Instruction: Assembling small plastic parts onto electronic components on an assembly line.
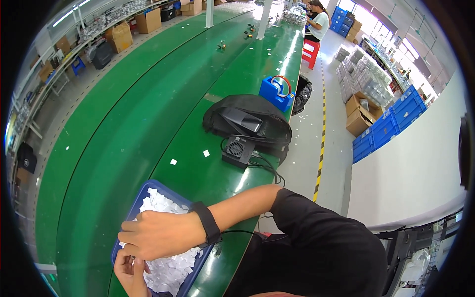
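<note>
A blue tray [202, 267] stands on the green work surface close to me, filled with small white square paper-like pieces [170, 272]. Over its left part, my right hand [161, 235] reaches in from the right with curled fingers; a black band circles its wrist. My left hand [129, 273] comes up from the lower edge, its fingers bent and meeting the right fingertips at the tray's left side. Both hands look closed in a pinch. Whatever lies between the fingertips is hidden by the right hand.
Beyond the tray lie loose white squares [206, 153], a black fan-fronted box [238, 150] with cables and a black bag [222, 106]. Farther off stands a blue tape dispenser [274, 94]. A person [318, 22] sits at the far end. Blue crates [386, 126] stand right.
</note>
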`<state>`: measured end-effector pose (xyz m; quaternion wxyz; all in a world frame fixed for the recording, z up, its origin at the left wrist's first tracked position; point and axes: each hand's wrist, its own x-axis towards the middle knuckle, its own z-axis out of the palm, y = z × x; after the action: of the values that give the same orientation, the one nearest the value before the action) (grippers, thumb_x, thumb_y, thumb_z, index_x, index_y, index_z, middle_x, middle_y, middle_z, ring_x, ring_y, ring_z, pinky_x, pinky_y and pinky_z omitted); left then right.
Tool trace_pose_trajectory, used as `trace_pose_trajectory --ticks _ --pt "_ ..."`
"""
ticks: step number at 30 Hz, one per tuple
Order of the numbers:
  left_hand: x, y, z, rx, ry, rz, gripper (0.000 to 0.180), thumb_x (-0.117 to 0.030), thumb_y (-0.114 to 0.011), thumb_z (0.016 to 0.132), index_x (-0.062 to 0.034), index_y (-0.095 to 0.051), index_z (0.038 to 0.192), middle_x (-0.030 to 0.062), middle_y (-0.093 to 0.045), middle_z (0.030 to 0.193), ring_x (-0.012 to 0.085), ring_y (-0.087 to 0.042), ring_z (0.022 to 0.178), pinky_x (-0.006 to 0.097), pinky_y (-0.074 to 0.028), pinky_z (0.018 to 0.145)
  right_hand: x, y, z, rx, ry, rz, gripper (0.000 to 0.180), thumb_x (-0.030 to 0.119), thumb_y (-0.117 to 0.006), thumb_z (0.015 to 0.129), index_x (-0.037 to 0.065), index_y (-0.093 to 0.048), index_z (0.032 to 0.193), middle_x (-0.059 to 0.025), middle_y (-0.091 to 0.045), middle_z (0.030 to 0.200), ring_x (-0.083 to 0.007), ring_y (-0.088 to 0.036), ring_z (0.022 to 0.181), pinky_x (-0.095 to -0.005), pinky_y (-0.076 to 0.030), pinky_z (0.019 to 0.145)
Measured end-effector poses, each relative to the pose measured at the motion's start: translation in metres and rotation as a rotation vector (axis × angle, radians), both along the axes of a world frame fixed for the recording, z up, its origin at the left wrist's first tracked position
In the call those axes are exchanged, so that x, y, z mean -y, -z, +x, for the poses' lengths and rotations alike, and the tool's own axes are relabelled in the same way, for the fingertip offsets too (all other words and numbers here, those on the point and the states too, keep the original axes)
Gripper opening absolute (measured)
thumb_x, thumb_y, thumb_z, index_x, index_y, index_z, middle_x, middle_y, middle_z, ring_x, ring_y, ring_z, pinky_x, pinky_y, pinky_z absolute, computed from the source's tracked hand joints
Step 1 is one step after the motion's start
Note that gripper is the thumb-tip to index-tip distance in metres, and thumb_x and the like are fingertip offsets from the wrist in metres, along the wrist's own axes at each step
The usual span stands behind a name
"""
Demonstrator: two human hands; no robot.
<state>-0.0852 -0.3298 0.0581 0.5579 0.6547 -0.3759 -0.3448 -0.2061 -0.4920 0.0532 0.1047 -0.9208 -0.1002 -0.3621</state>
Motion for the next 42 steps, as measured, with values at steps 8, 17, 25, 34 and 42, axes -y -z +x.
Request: trace_pose_trajectory --ticks 8,17,25,34,42 --pt "-0.001 -0.002 0.001 -0.040 0.019 -0.012 0.014 -0.015 -0.065 0.094 -0.0023 -0.059 0.093 -0.0003 -0.051 0.074 0.0090 -0.045 0.066 0.024 -0.036 0.060 0.002 -0.003 0.001 0.044 0.011 -0.019 0.015 0.014 -0.068 0.070 0.004 -0.059 0.076 -0.0041 -0.050 0.075 -0.0186 -0.054 0.073 -0.0298 -0.040 0.048" --pt "-0.003 0.010 0.005 -0.028 -0.042 -0.030 0.018 -0.018 -0.066 0.093 -0.0014 -0.060 0.097 -0.0011 -0.052 0.075 0.0055 -0.043 0.060 0.021 -0.032 0.052 -0.002 -0.001 0.002 0.083 0.055 -0.024 0.016 0.012 -0.068 0.066 0.002 -0.057 0.070 -0.0057 -0.049 0.075 -0.0183 -0.052 0.071 -0.0302 -0.038 0.048" --pt "-0.002 0.009 -0.001 -0.007 -0.078 -0.026 0.021 -0.021 -0.064 0.094 -0.0010 -0.058 0.098 -0.0014 -0.053 0.078 0.0036 -0.042 0.056 0.020 -0.030 0.048 -0.004 0.000 0.002 0.085 0.074 -0.013 0.017 0.013 -0.068 0.066 0.002 -0.056 0.069 -0.0056 -0.047 0.074 -0.0180 -0.052 0.071 -0.0296 -0.037 0.049" --pt "0.000 0.001 -0.006 -0.068 -0.080 -0.022 0.017 -0.018 -0.067 0.093 -0.0044 -0.058 0.091 -0.0033 -0.048 0.070 0.0057 -0.042 0.062 0.022 -0.030 0.054 -0.003 0.000 0.001 0.096 0.058 -0.005 0.016 0.014 -0.068 0.066 0.003 -0.056 0.069 -0.0055 -0.049 0.077 -0.0184 -0.052 0.073 -0.0298 -0.037 0.049" --pt "0.002 0.003 -0.004 -0.063 -0.066 -0.007 0.018 -0.020 -0.067 0.093 -0.0045 -0.058 0.091 -0.0033 -0.049 0.070 0.0060 -0.042 0.062 0.022 -0.029 0.055 -0.002 0.002 0.002 0.041 0.050 -0.008 0.015 0.014 -0.069 0.066 0.005 -0.057 0.069 -0.0049 -0.050 0.079 -0.0191 -0.052 0.075 -0.0304 -0.037 0.050"
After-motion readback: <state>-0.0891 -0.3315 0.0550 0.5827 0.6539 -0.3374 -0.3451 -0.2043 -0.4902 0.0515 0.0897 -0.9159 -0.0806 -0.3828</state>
